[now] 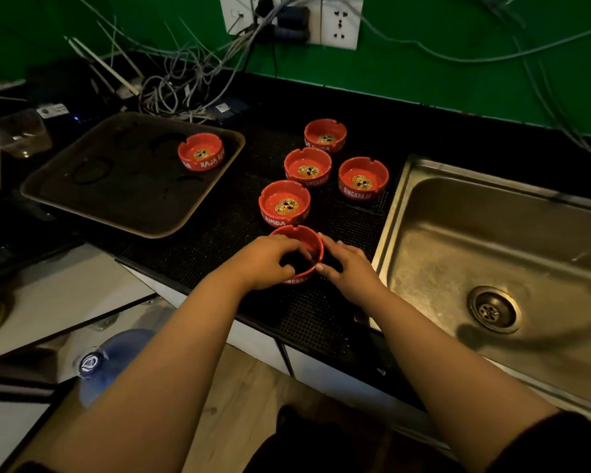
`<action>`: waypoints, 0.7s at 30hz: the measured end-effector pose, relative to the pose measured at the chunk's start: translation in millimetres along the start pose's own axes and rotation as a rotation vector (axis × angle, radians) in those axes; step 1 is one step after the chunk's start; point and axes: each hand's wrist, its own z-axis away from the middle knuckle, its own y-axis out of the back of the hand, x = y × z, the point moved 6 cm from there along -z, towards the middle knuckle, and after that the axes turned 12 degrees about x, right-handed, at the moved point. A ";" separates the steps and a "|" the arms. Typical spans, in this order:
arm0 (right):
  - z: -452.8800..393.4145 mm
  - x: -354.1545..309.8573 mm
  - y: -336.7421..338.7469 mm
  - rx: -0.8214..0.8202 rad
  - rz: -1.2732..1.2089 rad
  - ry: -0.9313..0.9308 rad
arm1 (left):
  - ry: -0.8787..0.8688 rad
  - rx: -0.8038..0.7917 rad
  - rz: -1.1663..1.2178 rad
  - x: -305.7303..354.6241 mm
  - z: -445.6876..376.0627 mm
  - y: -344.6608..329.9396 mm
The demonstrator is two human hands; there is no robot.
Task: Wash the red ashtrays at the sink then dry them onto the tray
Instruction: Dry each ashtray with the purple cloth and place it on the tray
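One red ashtray (201, 152) already on the brown tray (93, 206), near its far right corner; four more ashtrays (307, 169) waiting on the black bench (219, 240) between tray and steel sink (492, 254) — by the look of it, roughly one piece finished and five to go. Sixth ashtray (302, 249) at the bench's near edge, held from both sides: left hand (265, 259) with fingers curled over the near rim, right hand (347, 268) with fingers pressed against the right wall. Whether wet, washed or dry, impossible to tell. Round and squat, with no long axis to speak of — mouth up, tipped slightly toward the camera, lettered band facing the person.
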 end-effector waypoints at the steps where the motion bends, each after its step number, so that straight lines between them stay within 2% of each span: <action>1: 0.5 -1.3 1.1 -0.007 -0.006 -0.009 | 0.009 0.020 0.027 -0.7 1.8 1.5; 3: 2.1 -8.5 5.4 -0.005 -0.004 -0.012 | -0.008 0.141 0.101 -0.8 8.6 6.7; 5: 3.8 -22.1 14.2 0.083 -0.008 0.028 | 0.023 0.282 0.196 -9.4 19.5 8.9; 7: 6.0 -40.7 24.2 0.189 -0.039 0.126 | 0.113 0.332 0.268 -25.3 32.0 2.1; 8: 6.6 -50.5 25.2 0.188 -0.044 0.195 | 0.153 0.321 0.296 -33.0 36.9 -3.7; 10: 6.2 -65.3 16.0 0.054 0.010 0.303 | 0.193 0.294 0.366 -41.3 42.5 -14.1; 12: 4.7 -71.8 -0.1 -0.102 0.189 0.364 | 0.217 0.311 0.417 -45.0 42.0 -20.9; 14: 2.4 -74.3 -13.4 -0.151 0.366 0.408 | 0.250 0.380 0.447 -46.6 41.0 -25.6; 17: -3.8 -82.6 -18.1 -0.220 0.393 0.393 | 0.319 0.506 0.501 -50.0 43.9 -32.8; 21: -16.3 -86.1 -6.2 -0.445 0.480 0.399 | 0.349 0.549 0.538 -54.0 45.2 -36.9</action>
